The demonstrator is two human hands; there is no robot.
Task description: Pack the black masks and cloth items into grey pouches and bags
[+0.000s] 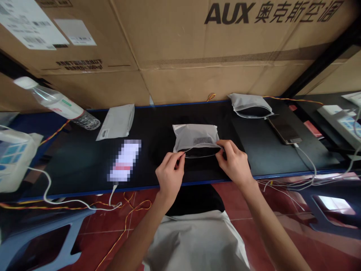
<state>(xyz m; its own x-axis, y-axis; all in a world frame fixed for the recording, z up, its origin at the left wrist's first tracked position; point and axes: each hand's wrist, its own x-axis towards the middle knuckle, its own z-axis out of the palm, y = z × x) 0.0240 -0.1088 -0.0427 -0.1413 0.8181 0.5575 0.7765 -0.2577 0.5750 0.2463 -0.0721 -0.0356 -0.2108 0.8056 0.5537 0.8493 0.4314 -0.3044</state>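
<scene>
In front of me on the black table lies a frosted plastic zip bag [194, 134] with its mouth held apart toward me. Something dark shows through the opening, but I cannot tell whether it is contents or the table. My left hand [170, 171] pinches the left end of the bag's mouth between thumb and fingers. At the right end, my right hand [232, 160] pinches the edge the same way. Another frosted bag [249, 103], its mouth gaping, rests at the back right. A flat, pale zip bag [117, 122] with a small label lies to the left.
A phone [125, 162] with a blurred screen and a water bottle [64, 105] are on the left. A dark phone [283, 130] on a white cable lies at right. Large cardboard boxes [180, 41] stand behind the black table [160, 113]. Power strips and loose wires are at both sides.
</scene>
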